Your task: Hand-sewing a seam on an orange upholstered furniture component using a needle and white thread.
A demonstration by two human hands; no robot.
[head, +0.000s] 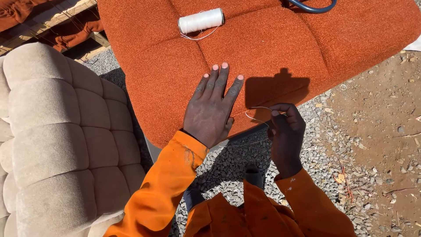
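1. Thread (256, 115), a thin pale strand, loops out from the fingertips of the right hand (286, 134) just below the near edge of an orange tufted cushion (307, 44).
2. The right hand is closed, thumb and fingers pinched together on the thread; whether a needle sits in that pinch cannot be told.
3. The left hand (212, 109) lies flat and open on the cushion, fingers spread, palm down, holding nothing.
4. The loop of thread hangs between the two hands, just beside the left thumb and touching the right fingertips.
5. A white spool of thread (201, 20) rests on the cushion well above the left hand, a loose end curling beneath it.
6. A beige tufted cushion (57, 131) stands to the person's left, beside the orange sleeve.
7. Grey gravel (228, 166) and bare brown dirt (377, 131) cover the ground under the hands.
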